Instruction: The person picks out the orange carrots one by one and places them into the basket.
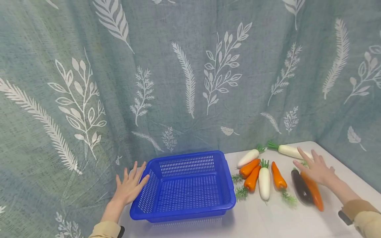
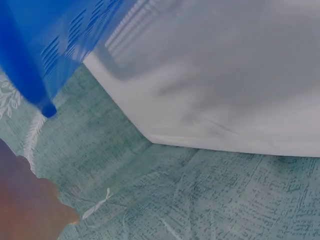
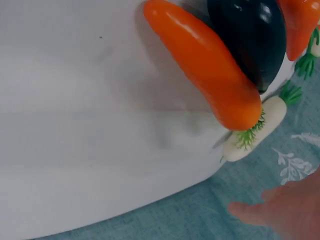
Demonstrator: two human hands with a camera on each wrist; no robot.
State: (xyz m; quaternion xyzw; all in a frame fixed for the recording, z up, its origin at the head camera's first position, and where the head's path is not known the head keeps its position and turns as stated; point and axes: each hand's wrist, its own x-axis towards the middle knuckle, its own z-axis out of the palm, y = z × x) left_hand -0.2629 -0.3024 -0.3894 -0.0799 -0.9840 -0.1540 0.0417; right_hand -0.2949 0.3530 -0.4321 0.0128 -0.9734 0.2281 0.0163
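My left hand [image 1: 129, 186], fingers spread and straight, is at the left rim of a blue plastic basket [image 1: 187, 211], overlapping that rim in the head view. Nothing shows inside the basket. On the right, my right hand [image 1: 317, 168] is held with its fingers spread over a carrot [image 1: 316, 195] and beside a dark eggplant [image 1: 301, 186]. Its fingers overlap the tail end of a white radish [image 1: 290, 151] in the head view. The right wrist view shows the same carrot [image 3: 205, 65] lying against the eggplant [image 3: 250, 35], with the hand apart from them.
Between basket and eggplant lie three more carrots, among them one carrot [image 1: 278, 175] standing apart, and two white radishes, one radish [image 1: 264, 183] with its leaves toward the back. A patterned green curtain [image 1: 184, 82] hangs behind the white table [image 1: 253, 221].
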